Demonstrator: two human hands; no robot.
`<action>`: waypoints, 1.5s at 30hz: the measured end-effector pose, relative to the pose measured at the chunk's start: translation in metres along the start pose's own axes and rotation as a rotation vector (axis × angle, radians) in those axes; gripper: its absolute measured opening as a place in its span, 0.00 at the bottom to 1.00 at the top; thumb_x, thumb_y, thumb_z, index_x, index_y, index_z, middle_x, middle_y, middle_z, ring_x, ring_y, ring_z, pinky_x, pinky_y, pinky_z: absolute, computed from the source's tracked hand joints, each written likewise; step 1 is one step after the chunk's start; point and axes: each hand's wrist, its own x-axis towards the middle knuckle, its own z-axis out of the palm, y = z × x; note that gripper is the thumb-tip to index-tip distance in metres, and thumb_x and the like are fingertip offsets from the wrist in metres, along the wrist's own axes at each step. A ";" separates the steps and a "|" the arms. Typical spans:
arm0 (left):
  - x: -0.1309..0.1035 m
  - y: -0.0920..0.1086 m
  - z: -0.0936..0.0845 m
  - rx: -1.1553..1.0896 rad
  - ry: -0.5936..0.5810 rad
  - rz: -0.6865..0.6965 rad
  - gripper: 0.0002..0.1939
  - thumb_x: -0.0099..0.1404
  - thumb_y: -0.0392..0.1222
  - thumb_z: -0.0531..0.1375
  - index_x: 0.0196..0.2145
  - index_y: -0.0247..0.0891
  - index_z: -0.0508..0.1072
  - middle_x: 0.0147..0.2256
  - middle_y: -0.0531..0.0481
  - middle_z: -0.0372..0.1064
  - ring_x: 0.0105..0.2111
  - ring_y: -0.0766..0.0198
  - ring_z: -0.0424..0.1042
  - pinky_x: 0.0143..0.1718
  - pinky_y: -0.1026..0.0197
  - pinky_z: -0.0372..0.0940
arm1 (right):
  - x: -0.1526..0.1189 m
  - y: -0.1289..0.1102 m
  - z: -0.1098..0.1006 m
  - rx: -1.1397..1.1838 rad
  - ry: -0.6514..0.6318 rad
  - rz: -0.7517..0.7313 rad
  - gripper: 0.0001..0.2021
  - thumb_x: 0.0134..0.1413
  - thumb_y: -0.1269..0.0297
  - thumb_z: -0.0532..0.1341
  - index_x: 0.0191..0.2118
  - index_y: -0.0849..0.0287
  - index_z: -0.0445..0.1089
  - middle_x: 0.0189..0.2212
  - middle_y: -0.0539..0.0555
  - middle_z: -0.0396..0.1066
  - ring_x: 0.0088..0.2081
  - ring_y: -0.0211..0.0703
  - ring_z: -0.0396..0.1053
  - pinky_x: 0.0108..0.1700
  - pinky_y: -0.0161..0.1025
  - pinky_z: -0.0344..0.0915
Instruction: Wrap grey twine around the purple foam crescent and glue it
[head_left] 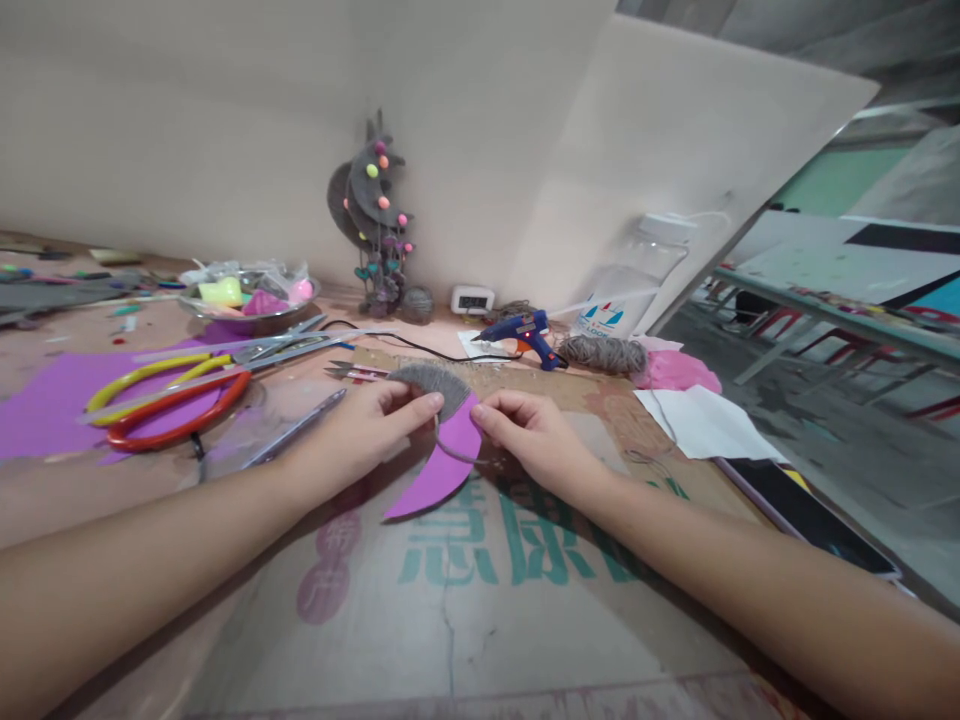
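A purple crescent cutout [439,458] is held up between my hands over the cardboard. Grey yarn [435,385] is wrapped around its upper part, while the lower, pointed part is bare purple. My left hand [386,425] grips the wrapped part, thumb on the front. My right hand [525,430] pinches at the right edge, near where the wrapping ends; whether its fingertips hold the crescent, the yarn or both is hard to see. A loose strand of yarn loops down across the purple face and toward my right hand.
Large scissors [180,400], a pen [300,425] and purple sheet [45,400] lie left. Behind are a blue glue gun [525,335], small snips [356,371], grey yarn skein [606,353], metal bowl [251,320] and decorated hanging moon [379,190]. A phone [810,515] lies right, beside white paper [709,422].
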 end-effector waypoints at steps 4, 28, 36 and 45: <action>0.001 -0.001 0.001 -0.087 0.001 -0.008 0.20 0.60 0.55 0.54 0.23 0.35 0.69 0.22 0.52 0.67 0.25 0.66 0.65 0.27 0.65 0.58 | 0.001 0.000 0.000 -0.023 -0.008 -0.002 0.13 0.54 0.55 0.58 0.27 0.60 0.66 0.18 0.45 0.62 0.18 0.29 0.56 0.18 0.27 0.52; -0.006 0.011 0.004 0.178 -0.142 0.218 0.08 0.60 0.39 0.54 0.28 0.38 0.72 0.28 0.54 0.72 0.29 0.66 0.68 0.31 0.66 0.59 | 0.023 -0.020 -0.036 -0.644 -0.003 -0.254 0.09 0.56 0.62 0.54 0.36 0.60 0.69 0.30 0.52 0.69 0.32 0.38 0.65 0.34 0.35 0.59; -0.005 0.006 0.004 0.106 -0.144 0.145 0.11 0.60 0.45 0.54 0.28 0.38 0.72 0.27 0.52 0.72 0.25 0.64 0.68 0.27 0.64 0.60 | 0.092 -0.020 0.000 -0.827 -0.185 -0.349 0.11 0.54 0.62 0.57 0.40 0.61 0.71 0.32 0.54 0.72 0.31 0.38 0.65 0.31 0.34 0.55; -0.005 0.007 0.002 0.106 -0.139 0.084 0.11 0.59 0.46 0.54 0.26 0.38 0.70 0.22 0.55 0.68 0.20 0.67 0.64 0.22 0.65 0.56 | 0.136 -0.014 0.048 -0.833 -0.286 -0.429 0.10 0.49 0.59 0.62 0.34 0.61 0.72 0.24 0.45 0.67 0.25 0.31 0.61 0.27 0.30 0.52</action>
